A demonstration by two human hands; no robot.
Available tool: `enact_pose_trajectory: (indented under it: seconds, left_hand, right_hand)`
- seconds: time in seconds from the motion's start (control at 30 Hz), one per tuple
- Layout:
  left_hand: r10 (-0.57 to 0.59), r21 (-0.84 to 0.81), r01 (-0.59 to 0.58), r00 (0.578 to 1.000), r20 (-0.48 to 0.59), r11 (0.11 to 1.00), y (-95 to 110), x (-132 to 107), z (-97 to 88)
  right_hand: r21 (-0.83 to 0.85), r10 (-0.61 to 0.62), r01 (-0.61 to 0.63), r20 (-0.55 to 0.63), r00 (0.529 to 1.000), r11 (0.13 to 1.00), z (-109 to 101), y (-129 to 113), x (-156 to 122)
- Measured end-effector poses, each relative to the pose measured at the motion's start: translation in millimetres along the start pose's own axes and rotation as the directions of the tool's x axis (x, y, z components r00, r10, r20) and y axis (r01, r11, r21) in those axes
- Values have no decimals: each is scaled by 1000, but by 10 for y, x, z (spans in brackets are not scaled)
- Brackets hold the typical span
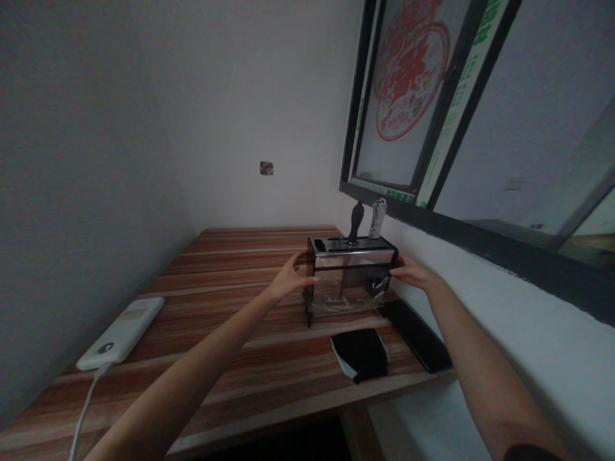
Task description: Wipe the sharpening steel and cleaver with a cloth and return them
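Note:
A boxy metal and clear-plastic knife holder (350,276) stands on the wooden table (230,320), close to the right wall. One dark knife handle (356,222) sticks up from its top slots. My left hand (289,278) wraps around the holder's left end, thumb on the front face. My right hand (414,273) presses against its right end with the fingers curled on the corner. Both arms reach forward from the bottom of the view.
A white power bank (121,332) with a cable lies at the table's left edge. A black cloth pouch (361,354) and a flat black slab (417,335) lie in front of the holder. A silver can (377,218) stands behind it below the window frame (432,211).

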State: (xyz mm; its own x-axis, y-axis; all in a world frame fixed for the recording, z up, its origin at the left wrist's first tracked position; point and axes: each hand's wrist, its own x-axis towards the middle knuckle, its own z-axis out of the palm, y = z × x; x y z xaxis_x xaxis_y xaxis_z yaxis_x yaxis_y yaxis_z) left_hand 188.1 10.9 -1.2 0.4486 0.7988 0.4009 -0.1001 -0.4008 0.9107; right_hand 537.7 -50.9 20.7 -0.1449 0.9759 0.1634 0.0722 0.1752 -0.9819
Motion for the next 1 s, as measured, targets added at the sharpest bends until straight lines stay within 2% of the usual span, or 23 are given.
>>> enact_pose_trajectory:
  seconds: [0.3, 0.57, 0.77, 1.0]
  left_hand:
    - [20, 33, -20, 1000, 18, 999, 15, -41, 27]
    - [38, 61, -38, 999, 11, 997, -32, -67, 29]
    - [60, 85, -61, 998, 13, 995, -62, -83, -4]
    - [64, 89, -64, 998, 8, 994, -58, -85, -12]
  right_hand:
    - [-11, 16, -16, 41, 999, 1000, -37, 77, -30]
    - [58, 16, -17, 14, 1000, 998, 19, 127, -60]
    - [67, 22, -18, -58, 998, 998, 76, 198, -97]
    - [58, 38, -35, -46, 998, 998, 86, 188, -99]
